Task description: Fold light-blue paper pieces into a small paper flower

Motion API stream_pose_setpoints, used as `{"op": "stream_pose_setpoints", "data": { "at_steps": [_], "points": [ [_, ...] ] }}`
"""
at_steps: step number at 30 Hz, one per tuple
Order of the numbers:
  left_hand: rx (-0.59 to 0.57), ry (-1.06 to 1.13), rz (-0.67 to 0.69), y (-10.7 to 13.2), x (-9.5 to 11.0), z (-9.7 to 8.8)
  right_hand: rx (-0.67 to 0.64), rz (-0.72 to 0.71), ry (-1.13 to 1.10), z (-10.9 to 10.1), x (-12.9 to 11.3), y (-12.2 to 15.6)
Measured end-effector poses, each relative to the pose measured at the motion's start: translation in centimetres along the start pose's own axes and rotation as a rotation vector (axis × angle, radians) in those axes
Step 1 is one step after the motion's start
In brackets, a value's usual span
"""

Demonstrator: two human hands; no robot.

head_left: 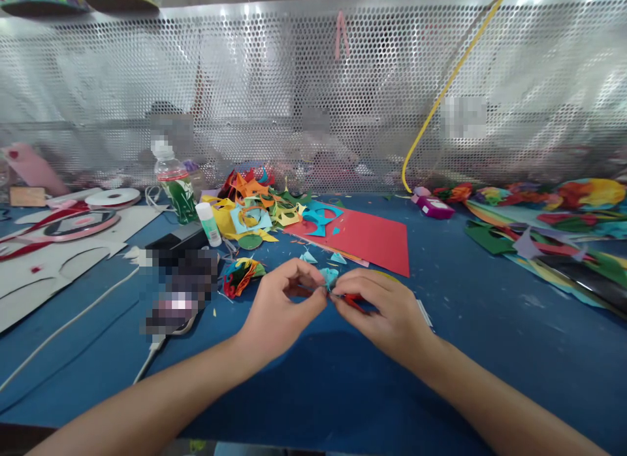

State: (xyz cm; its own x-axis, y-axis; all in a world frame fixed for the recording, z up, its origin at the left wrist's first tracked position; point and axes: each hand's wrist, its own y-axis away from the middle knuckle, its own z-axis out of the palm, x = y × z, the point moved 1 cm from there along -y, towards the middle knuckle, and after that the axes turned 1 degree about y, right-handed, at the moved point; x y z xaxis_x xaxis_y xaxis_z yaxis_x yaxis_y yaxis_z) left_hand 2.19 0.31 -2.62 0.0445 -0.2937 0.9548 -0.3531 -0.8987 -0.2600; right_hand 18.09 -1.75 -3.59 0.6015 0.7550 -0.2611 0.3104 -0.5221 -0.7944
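Between my fingertips is a small light-blue piece of paper, curled or folded. My left hand pinches it from the left, thumb and forefinger closed. From the other side my right hand pinches it too. Both hands hover close together over the blue table. Something red shows behind the right fingers, mostly hidden. Small light-blue paper scraps lie just beyond the hands. A multicoloured bundle of rolled paper sits left of my left hand.
A red sheet and a heap of cut paper lie ahead. A glue stick, green-labelled bottle and cabled phone stand or lie left. Paper strips lie right. A perforated metal screen rises behind.
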Motion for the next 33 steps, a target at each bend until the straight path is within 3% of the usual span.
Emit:
{"op": "stream_pose_setpoints", "data": {
  "at_steps": [7,14,18,23,26,28,33],
  "points": [
    [-0.001,-0.012,-0.023,-0.1,-0.1,-0.1,-0.046,0.004,-0.001,0.1,0.3,-0.2],
    [-0.075,0.04,-0.021,-0.2,0.0,-0.3,-0.06,0.037,-0.023,-0.3,0.1,-0.4],
    [-0.103,0.02,0.08,-0.2,0.2,-0.4,-0.091,0.113,-0.072,-0.8,-0.4,-0.5],
    [-0.104,-0.254,0.326,-0.2,0.1,-0.6,-0.067,0.244,-0.149,-0.4,-0.1,-0.2],
    [-0.098,-0.364,0.358,-0.2,-0.1,-0.6,0.001,0.316,-0.242,0.1,0.4,0.1],
    [-0.095,-0.383,0.36,-0.2,-0.3,-0.6,0.008,0.293,-0.223,0.2,0.7,0.2],
    [-0.099,-0.333,0.356,-0.1,-0.5,-0.6,-0.038,0.078,0.065,-0.5,0.9,-0.1]
  ]
}}
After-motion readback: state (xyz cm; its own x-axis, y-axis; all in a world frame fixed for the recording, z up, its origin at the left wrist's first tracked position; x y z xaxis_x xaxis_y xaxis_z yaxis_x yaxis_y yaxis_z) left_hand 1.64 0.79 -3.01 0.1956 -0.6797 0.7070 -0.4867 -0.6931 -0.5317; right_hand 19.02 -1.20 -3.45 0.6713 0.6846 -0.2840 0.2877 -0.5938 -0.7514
